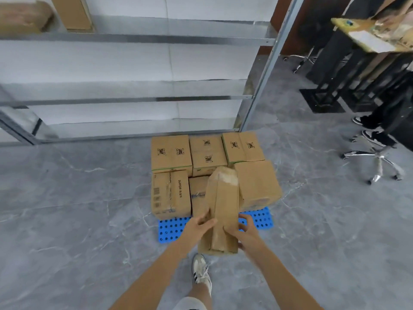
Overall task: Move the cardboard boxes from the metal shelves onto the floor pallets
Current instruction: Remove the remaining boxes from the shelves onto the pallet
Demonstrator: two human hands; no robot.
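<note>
I hold a long narrow cardboard box [221, 211] lengthwise over the front of a blue perforated floor pallet [172, 229]. My left hand [197, 227] grips its left side and my right hand [244, 231] grips its right side near the close end. Several cardboard boxes stand on the pallet: three printed ones in the back row [171, 153], a "SUPOR" box [171, 193] at front left and a plain box [257, 184] at front right. The held box's far end reaches between them. The metal shelves [134, 39] rise behind the pallet, with two boxes [24, 16] on the top left level.
Grey marble floor surrounds the pallet. My foot in a white sneaker [201, 271] stands just behind the pallet. At right are a black table frame [348, 81], a chrome office chair base [377, 162] and another person's legs [375, 128].
</note>
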